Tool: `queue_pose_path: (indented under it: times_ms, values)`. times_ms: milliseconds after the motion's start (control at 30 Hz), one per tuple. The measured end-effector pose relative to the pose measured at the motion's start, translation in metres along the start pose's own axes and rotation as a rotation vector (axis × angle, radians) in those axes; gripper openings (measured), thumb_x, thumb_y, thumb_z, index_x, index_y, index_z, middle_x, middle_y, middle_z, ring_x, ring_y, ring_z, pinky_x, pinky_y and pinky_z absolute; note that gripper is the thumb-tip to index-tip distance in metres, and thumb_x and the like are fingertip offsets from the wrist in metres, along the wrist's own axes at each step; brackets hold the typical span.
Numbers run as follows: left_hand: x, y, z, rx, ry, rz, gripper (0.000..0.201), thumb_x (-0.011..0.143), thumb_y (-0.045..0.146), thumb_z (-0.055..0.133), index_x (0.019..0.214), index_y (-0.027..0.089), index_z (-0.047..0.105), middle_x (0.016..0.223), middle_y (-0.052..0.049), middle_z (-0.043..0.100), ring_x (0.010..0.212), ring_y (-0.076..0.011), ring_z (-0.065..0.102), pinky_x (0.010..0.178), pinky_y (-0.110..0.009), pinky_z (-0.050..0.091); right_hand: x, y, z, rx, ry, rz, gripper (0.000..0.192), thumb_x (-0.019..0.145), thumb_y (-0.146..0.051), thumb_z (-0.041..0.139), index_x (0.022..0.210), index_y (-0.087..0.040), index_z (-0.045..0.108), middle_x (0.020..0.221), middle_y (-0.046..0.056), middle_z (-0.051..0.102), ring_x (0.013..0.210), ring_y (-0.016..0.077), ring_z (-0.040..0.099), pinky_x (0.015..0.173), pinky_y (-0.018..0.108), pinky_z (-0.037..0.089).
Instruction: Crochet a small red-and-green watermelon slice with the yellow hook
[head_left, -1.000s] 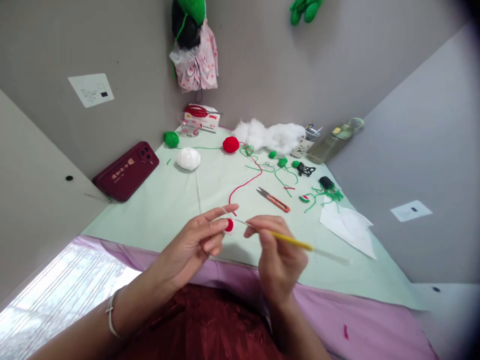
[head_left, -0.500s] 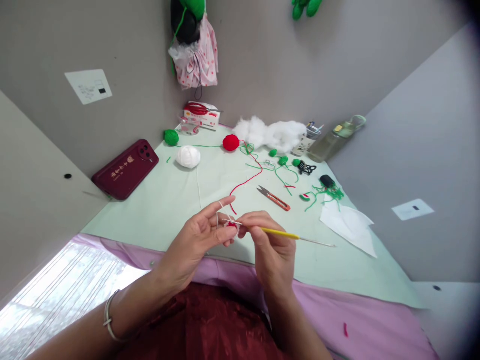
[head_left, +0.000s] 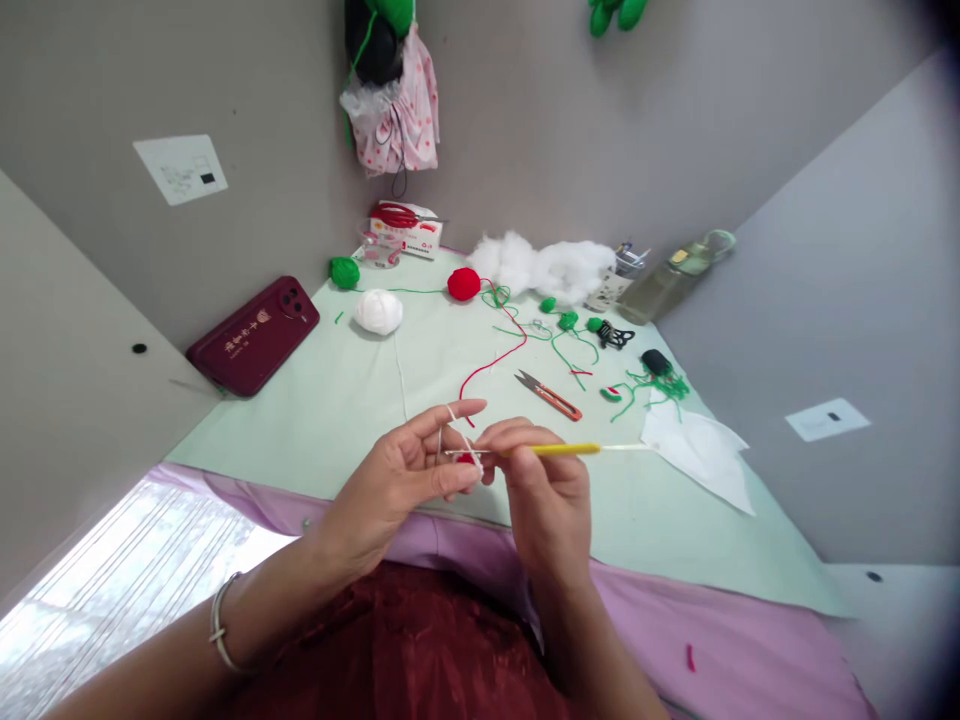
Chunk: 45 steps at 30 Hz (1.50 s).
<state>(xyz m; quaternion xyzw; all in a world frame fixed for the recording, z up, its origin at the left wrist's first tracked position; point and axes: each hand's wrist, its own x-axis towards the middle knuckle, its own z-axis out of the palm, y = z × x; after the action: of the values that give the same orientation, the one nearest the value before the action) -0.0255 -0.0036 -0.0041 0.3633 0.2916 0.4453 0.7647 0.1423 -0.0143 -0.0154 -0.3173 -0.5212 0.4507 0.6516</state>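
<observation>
Between thumb and fingers, my left hand [head_left: 401, 465] pinches a small red and white crochet piece [head_left: 466, 460], partly hidden by the thumb. White yarn loops over its raised index finger and trails back to the white yarn ball [head_left: 379, 312]. My right hand [head_left: 551, 500] grips a crochet hook [head_left: 566, 449] by its yellow handle. The hook's thin metal tip lies at the piece, by the white strand; whether it is through a stitch I cannot tell. Beyond the hands, a loose red strand runs to the red yarn ball [head_left: 463, 284].
Orange thread snips [head_left: 549, 395] lie behind my right hand. White stuffing [head_left: 536, 268], green crochet bits [head_left: 568, 320] and a bottle [head_left: 671, 280] stand along the back right. A maroon phone [head_left: 253, 336] leans at left. White paper [head_left: 697, 445] lies at right.
The hook has turned closer to level, its far end rising. My left index finger has moved slightly right, and the crochet piece has shifted a little in the pinch.
</observation>
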Motion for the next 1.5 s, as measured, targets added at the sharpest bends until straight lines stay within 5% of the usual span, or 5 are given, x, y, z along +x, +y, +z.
queue_pose_path:
  times_ms: [633, 1000, 1133, 1267, 1500]
  values:
    - [-0.002, 0.005, -0.001, 0.080, 0.060, 0.014, 0.034, 0.088, 0.028, 0.084, 0.122, 0.030, 0.082, 0.089, 0.002, 0.065, 0.086, -0.0132, 0.057, 0.090, -0.028, 0.044, 0.002, -0.003, -0.002, 0.056, 0.001, 0.041, 0.021, 0.105, -0.038, 0.062, 0.093, -0.023, 0.070, 0.088, 0.003, 0.078, 0.065, 0.0134, 0.068, 0.061, 0.028, 0.058]
    - [-0.001, -0.005, -0.001, 0.034, 0.118, 0.016, 0.050, 0.085, 0.033, 0.089, 0.133, 0.028, 0.076, 0.079, 0.005, 0.064, 0.069, -0.0091, 0.051, 0.083, -0.026, 0.046, -0.016, -0.001, -0.006, -1.018, -0.141, -0.650, 0.034, 0.100, -0.009, 0.063, 0.125, -0.027, 0.075, 0.109, 0.007, 0.077, 0.098, 0.0200, 0.075, 0.080, 0.032, 0.064]
    - [-0.001, 0.002, -0.004, -0.107, 0.063, -0.130, 0.044, 0.086, 0.031, 0.088, 0.128, 0.020, 0.079, 0.057, 0.012, 0.042, 0.053, -0.0054, 0.024, 0.082, -0.027, 0.047, -0.012, 0.001, -0.005, -0.670, -0.030, -0.490, 0.029, 0.102, -0.011, 0.058, 0.116, -0.027, 0.078, 0.096, 0.005, 0.077, 0.085, 0.0184, 0.073, 0.074, 0.033, 0.061]
    - [-0.002, 0.008, -0.002, -0.015, 0.100, -0.036, 0.044, 0.085, 0.030, 0.088, 0.128, 0.024, 0.079, 0.076, 0.006, 0.060, 0.057, -0.0059, 0.030, 0.067, -0.023, 0.040, -0.003, -0.003, 0.001, -0.261, 0.021, -0.220, 0.024, 0.105, -0.018, 0.058, 0.103, -0.027, 0.079, 0.091, 0.004, 0.075, 0.076, 0.0174, 0.068, 0.068, 0.034, 0.057]
    - [0.000, -0.001, 0.005, 0.060, 0.143, 0.046, 0.055, 0.080, 0.028, 0.091, 0.133, 0.027, 0.077, 0.077, 0.005, 0.061, 0.059, -0.0074, 0.038, 0.055, -0.022, 0.033, -0.013, 0.008, 0.005, -0.679, -0.014, -0.463, 0.038, 0.099, -0.011, 0.066, 0.127, -0.036, 0.077, 0.110, 0.006, 0.080, 0.095, 0.0218, 0.074, 0.079, 0.037, 0.061]
